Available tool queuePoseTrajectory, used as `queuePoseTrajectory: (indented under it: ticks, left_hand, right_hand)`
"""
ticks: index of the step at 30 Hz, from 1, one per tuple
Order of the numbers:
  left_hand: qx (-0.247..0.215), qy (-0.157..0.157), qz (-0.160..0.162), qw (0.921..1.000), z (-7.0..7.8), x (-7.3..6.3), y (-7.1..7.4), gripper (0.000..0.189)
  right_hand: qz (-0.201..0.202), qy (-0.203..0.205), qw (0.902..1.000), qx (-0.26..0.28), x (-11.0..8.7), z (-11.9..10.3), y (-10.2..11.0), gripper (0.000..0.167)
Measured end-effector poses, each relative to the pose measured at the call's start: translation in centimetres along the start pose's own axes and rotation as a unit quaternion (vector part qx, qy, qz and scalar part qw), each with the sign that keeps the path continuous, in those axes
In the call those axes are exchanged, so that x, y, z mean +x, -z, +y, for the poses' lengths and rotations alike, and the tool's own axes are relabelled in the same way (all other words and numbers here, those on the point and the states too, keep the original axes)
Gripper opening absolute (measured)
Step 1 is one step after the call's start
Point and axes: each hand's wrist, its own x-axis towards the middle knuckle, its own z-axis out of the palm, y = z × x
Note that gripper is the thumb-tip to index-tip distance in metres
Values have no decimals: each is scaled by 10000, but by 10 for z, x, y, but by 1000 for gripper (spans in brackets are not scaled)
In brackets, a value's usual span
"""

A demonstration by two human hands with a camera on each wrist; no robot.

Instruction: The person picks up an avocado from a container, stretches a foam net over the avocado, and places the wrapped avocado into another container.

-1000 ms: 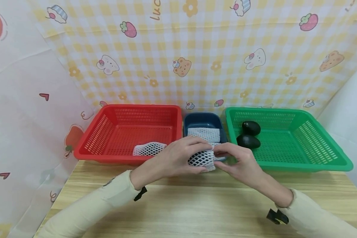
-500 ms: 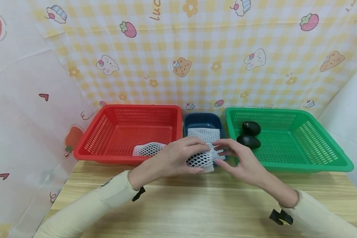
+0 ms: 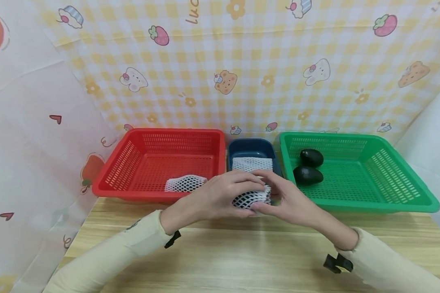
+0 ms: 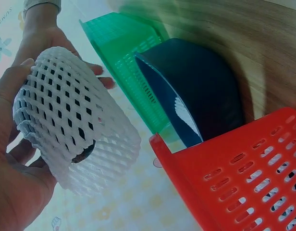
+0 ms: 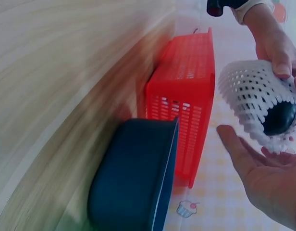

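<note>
My left hand (image 3: 214, 195) grips an avocado in a white foam net sleeve (image 3: 250, 199), held above the table in front of the blue bin. Through the net's open end, the avocado's dark shiny tip (image 5: 281, 118) shows in the right wrist view. My right hand (image 3: 291, 199) spreads around that open end, its thumb and fingers apart. In the right wrist view its thumb (image 5: 228, 137) stands clear of the net; whether its other fingers touch the net is hard to tell.
A red basket (image 3: 111, 194) at left holds another netted piece (image 3: 185, 183). Flat foam nets (image 3: 252, 163) lie in the blue bin (image 3: 251, 143). Two bare avocados (image 3: 311, 158) sit in the green basket (image 3: 374, 206) at right. The wooden table (image 3: 220, 256) extends in front.
My right hand first drew back from the net's open end, then came left around it again. The left hand keeps its grip on the netted avocado and has hardly moved.
</note>
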Motion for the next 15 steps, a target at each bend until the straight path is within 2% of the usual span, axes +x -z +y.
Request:
queuePoseTrajectory:
  ticks: [4, 10, 15]
  left_hand:
    - [-31, -37, -37, 10000, 0, -1, 0, 55]
    - [-173, 41, -86, 9998, 0, -3, 0, 56]
    - [-68, 34, -70, 9999, 0, -2, -1, 53]
  right_hand:
    - [6, -78, 10000, -15, 2, -4, -3, 58]
    - [-33, -129, 9999, -48, 2, -5, -6, 64]
    - [147, -42, 9995, -291, 2, -5, -7, 65]
